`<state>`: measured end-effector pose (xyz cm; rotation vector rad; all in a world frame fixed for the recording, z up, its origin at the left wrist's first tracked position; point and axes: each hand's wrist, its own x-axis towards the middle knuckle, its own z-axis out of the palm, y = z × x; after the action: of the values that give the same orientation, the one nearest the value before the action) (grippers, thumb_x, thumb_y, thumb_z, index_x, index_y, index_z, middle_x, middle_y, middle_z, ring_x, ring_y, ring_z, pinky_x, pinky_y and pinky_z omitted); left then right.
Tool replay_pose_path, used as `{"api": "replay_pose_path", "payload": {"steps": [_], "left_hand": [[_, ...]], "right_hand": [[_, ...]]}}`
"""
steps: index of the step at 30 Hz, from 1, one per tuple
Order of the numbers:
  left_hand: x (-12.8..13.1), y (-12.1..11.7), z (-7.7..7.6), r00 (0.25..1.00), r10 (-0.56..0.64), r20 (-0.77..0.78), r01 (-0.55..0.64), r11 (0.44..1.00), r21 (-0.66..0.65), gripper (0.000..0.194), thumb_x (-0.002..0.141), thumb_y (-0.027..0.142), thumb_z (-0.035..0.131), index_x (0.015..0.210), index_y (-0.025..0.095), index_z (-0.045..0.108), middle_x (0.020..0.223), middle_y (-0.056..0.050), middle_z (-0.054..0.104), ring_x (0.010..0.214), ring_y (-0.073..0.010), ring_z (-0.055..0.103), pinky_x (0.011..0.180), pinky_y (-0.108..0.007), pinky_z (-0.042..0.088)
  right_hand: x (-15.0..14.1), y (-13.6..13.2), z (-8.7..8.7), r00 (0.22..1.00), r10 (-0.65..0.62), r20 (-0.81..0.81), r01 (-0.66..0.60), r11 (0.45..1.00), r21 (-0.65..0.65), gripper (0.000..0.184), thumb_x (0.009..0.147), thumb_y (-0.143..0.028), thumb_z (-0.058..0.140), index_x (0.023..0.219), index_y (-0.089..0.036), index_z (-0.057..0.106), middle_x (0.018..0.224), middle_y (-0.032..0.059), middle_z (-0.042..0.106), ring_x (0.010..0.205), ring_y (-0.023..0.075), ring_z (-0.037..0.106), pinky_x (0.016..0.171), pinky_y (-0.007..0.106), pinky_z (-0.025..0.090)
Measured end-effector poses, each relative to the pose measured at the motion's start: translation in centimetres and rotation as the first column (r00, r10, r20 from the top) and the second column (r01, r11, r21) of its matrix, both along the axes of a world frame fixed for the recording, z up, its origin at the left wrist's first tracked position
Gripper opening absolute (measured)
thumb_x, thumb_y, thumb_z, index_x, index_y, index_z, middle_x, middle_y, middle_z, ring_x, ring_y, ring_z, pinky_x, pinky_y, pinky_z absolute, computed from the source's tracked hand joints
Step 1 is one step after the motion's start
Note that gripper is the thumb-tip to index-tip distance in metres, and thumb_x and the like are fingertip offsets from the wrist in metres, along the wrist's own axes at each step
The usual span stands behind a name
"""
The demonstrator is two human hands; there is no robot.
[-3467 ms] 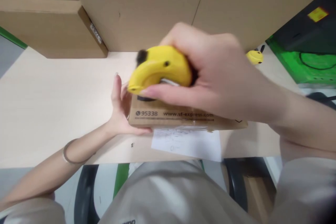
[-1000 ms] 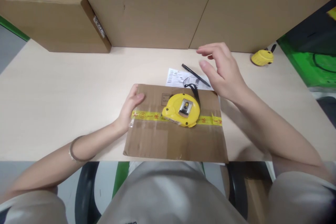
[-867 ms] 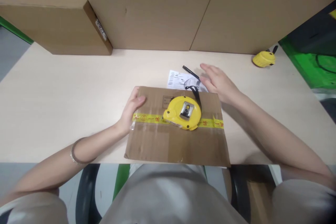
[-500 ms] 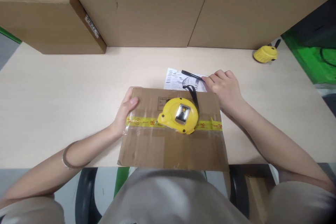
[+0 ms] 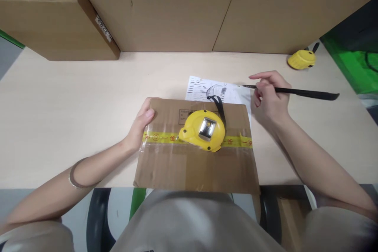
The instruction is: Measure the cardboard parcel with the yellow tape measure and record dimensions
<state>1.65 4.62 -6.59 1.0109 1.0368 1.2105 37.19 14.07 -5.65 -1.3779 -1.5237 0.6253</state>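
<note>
Small cardboard box [image 5: 218, 169], at the desk's [image 5: 59, 126] near edge, yellow tape measure [image 5: 193, 126] on top; left hand's [image 5: 137, 128] fingers clamped on its left edge, right hand's [image 5: 273, 104] closed on a black pen [image 5: 308, 93], index finger apart. Likely faults: tape measure sliding off if the box tilts; paper sheet [image 5: 242, 96] creasing or shifting if the box, overlapping its near part, is dragged. Orientation: box's long axis left to right; pen likewise, slim end left above the sheet, broad end right and slightly nearer; tape measure's mouth left.
</note>
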Motion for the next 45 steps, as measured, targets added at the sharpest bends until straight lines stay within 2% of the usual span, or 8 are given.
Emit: {"api": "replay_pose_path", "payload": {"steps": [4,7,11,16,21,25,31,45], "left_hand": [[0.1,-0.1,0.3,1.0,0.019,-0.022,-0.019,1.0,0.003,0.046,0.085,0.066,0.071,0.106,0.025,0.065,0.102,-0.007,0.07,0.099,-0.0301,0.069,0.081,-0.041,0.055],[0.1,-0.1,0.5,1.0,0.023,-0.019,-0.023,1.0,-0.003,0.047,0.084,0.065,0.073,0.106,0.025,0.066,0.104,-0.007,0.071,0.101,-0.0298,0.069,0.081,-0.04,0.055],[0.0,0.0,0.5,1.0,0.007,-0.03,-0.007,1.0,0.003,0.047,0.083,0.067,0.073,0.104,0.025,0.068,0.107,-0.005,0.073,0.098,-0.0281,0.069,0.078,-0.037,0.054],[0.0,0.1,0.7,0.997,0.007,-0.074,-0.005,1.0,0.029,0.049,0.084,0.069,0.071,0.102,0.023,0.068,0.104,-0.008,0.072,0.098,-0.0295,0.068,0.079,-0.04,0.054],[0.1,-0.1,0.7,0.997,0.025,-0.077,-0.023,0.999,0.033,0.05,0.084,0.07,0.072,0.103,0.024,0.069,0.101,-0.007,0.07,0.097,-0.0284,0.065,0.075,-0.038,0.052],[0.0,-0.1,0.7,0.996,0.023,-0.084,-0.02,0.999,0.043,0.05,0.085,0.069,0.071,0.104,0.023,0.069,0.098,-0.007,0.07,0.096,-0.0274,0.064,0.067,-0.034,0.046],[-0.2,0.1,0.6,0.995,0.011,-0.102,-0.004,0.998,0.061,0.05,0.086,0.068,0.069,0.105,0.022,0.068,0.105,-0.008,0.071,0.097,-0.0268,0.064,0.065,-0.033,0.045],[-0.2,0.0,0.4,0.993,-0.008,-0.115,0.015,0.998,0.065,0.049,0.086,0.069,0.067,0.102,0.023,0.066,0.109,-0.008,0.07,0.097,-0.0271,0.065,0.079,-0.038,0.051]], "right_hand": [[-0.4,0.7,-0.9,0.962,0.243,-0.123,-0.265,0.939,-0.22,0.042,0.091,-0.063,0.054,0.097,-0.024,0.071,0.082,0.0068,0.073,0.053,0.0165,0.058,0.049,0.035,0.046],[-0.6,0.8,-1.2,0.942,0.309,-0.131,-0.335,0.887,-0.318,0.05,0.082,-0.073,0.068,0.075,-0.023,0.067,0.068,0.0057,0.069,0.052,0.0164,0.058,0.047,0.032,0.045],[-0.6,0.9,-1.4,0.942,0.318,-0.11,-0.336,0.868,-0.365,0.046,0.077,-0.06,0.083,0.066,-0.024,0.057,0.053,-0.0011,0.056,0.043,0.0113,0.045,0.042,0.028,0.036],[-0.6,1.2,-1.7,0.939,0.321,-0.121,-0.342,0.854,-0.393,0.043,0.086,-0.068,0.068,0.078,-0.026,0.057,0.057,-0.0017,0.059,0.042,0.0122,0.045,0.04,0.028,0.032],[-0.8,1.3,-1.8,0.938,0.341,-0.065,-0.34,0.863,-0.374,0.048,0.084,-0.068,0.072,0.07,-0.024,0.056,0.061,0.0005,0.059,0.052,0.0133,0.051,0.049,0.028,0.038],[-1.1,1.4,-1.9,0.94,0.342,-0.007,-0.324,0.884,-0.337,0.043,0.076,-0.055,0.085,0.068,-0.023,0.058,0.065,-0.0004,0.057,0.059,0.0127,0.046,0.053,0.027,0.033],[-1.3,1.4,-2.2,0.936,0.352,0.028,-0.325,0.889,-0.323,0.039,0.078,-0.049,0.083,0.066,-0.022,0.057,0.065,-0.0002,0.055,0.061,0.0133,0.044,0.056,0.029,0.032],[-1.3,1.0,-2.1,0.941,0.335,0.051,-0.301,0.897,-0.324,0.035,0.084,-0.047,0.078,0.07,-0.023,0.056,0.067,-0.0006,0.056,0.062,0.014,0.045,0.059,0.031,0.032]]}}
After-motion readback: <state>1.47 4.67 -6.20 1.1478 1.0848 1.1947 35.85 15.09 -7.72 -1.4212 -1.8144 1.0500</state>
